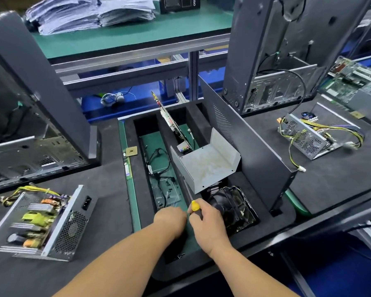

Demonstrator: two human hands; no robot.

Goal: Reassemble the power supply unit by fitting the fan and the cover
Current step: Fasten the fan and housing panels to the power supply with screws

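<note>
The PSU (45,221) lies open on the mat at your far left, its board and coils bare, well apart from both your hands. It lies there uncovered because neither part is fitted yet. The fan (231,205) sits in the foam tray (272,202) pocket just right of your right hand (208,221), and the cover (204,163), a bent grey sheet, rests tilted across the tray above the fan, propped on the foam edges.

Your right hand is clenched round the screwdriver (194,205), its yellow cap showing above your fingers and the shaft pointing up toward the cover. Your left hand (169,217) reaches down into the green-floored slot beside it. Its fingers curl under and hide their tips, so I cannot tell whether you hold anything; probably you are feeling for screws.

Keeping the driver ready in one hand suits fastening, but you will likely need the fan carried over to the PSU first.
</note>
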